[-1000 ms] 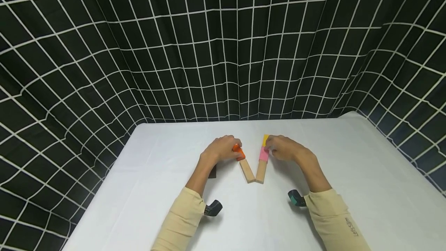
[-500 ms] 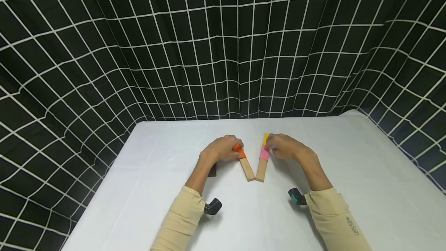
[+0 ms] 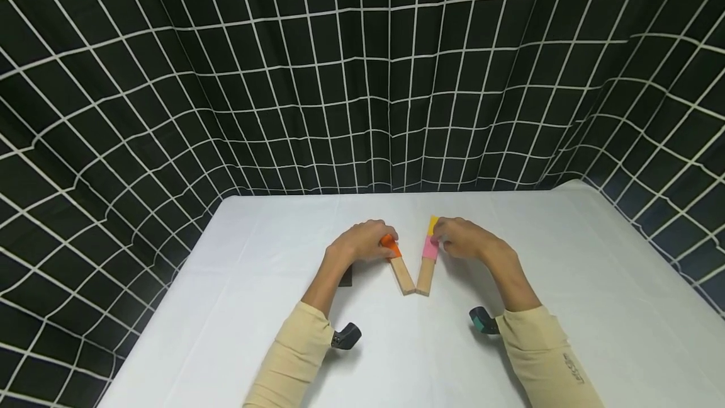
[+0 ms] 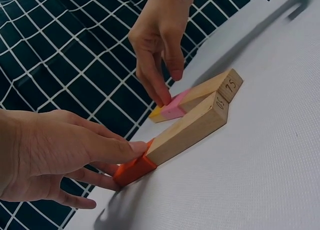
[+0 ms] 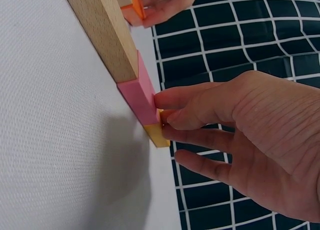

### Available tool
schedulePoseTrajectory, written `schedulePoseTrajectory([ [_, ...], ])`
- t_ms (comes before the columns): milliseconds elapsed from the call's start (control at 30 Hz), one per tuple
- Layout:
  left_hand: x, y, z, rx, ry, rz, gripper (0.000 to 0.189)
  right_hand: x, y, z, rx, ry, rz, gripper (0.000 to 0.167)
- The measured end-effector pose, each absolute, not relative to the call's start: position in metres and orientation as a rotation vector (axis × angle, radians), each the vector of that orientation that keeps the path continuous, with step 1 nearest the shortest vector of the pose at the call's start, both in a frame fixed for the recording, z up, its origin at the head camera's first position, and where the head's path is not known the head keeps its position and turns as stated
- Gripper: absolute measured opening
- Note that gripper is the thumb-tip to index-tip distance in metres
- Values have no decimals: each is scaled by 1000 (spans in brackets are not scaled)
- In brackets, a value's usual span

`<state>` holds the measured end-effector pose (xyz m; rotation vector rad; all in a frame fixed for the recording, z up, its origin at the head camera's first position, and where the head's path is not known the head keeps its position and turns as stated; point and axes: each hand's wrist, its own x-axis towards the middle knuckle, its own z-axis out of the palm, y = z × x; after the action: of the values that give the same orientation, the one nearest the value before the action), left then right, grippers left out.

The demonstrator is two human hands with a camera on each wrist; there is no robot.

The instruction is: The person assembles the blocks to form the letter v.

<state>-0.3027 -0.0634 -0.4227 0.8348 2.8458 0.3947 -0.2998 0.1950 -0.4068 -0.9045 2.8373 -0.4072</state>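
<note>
Two plain wooden blocks meet at their near ends in a V on the white table, the left one (image 3: 403, 276) and the right one (image 3: 426, 276); their ends carry handwritten digits in the left wrist view. An orange block (image 4: 136, 169) continues the left arm of the V, and my left hand (image 3: 362, 240) pinches it between thumb and fingers. On the right arm, a pink block (image 5: 139, 97) and then a yellow block (image 5: 157, 135) follow in line. My right hand (image 3: 464, 238) touches these two with extended fingertips, its thumb held off them.
A dark brown block (image 3: 345, 277) lies left of the V, partly hidden by my left forearm. The white table (image 3: 238, 307) ends at a black curtain (image 3: 362, 80) with a white grid. Small black wrist devices, such as the left one (image 3: 347, 336), stick out from both cuffs.
My left hand has shifted slightly right with the orange block, which now lines up more closely with the left wooden block. The right hand stays at the pink and yellow blocks.
</note>
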Motion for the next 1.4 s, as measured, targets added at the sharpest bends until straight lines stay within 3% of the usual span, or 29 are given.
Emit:
schedulePoseTrajectory([
  [1400, -303, -61, -422, 833, 2821, 376, 34, -301, 195, -407, -919, 2852, -401, 32],
])
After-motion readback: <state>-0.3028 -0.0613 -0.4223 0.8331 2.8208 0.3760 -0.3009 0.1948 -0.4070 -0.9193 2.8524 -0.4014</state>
